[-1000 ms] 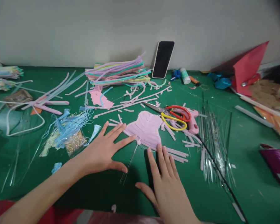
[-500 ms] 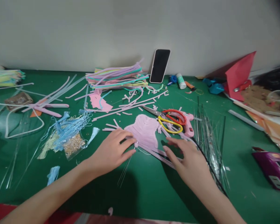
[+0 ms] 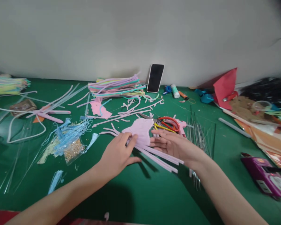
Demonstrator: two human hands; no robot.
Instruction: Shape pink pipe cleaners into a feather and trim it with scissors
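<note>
A pink fan-shaped piece (image 3: 140, 131) made of glued pipe cleaners is lifted off the green table (image 3: 140, 193), its long pink ends trailing down to the right. My left hand (image 3: 117, 154) grips its left edge with fingers curled. My right hand (image 3: 172, 144) lies under its right side, palm up, fingers stretched toward the left and touching the piece. Just behind them lie red and yellow scissors (image 3: 166, 123) and a pink glue gun (image 3: 181, 125).
A stack of coloured pipe cleaners (image 3: 117, 86) and a phone (image 3: 155, 78) stand against the wall. Thin wires (image 3: 199, 134) lie to the right, blue tassels and a bead bag (image 3: 71, 140) to the left. A purple device (image 3: 265, 178) and red paper (image 3: 224, 86) sit right.
Both hands went from lying flat on the table to taking up the pink piece; it now hangs above the table. The view has tilted upward.
</note>
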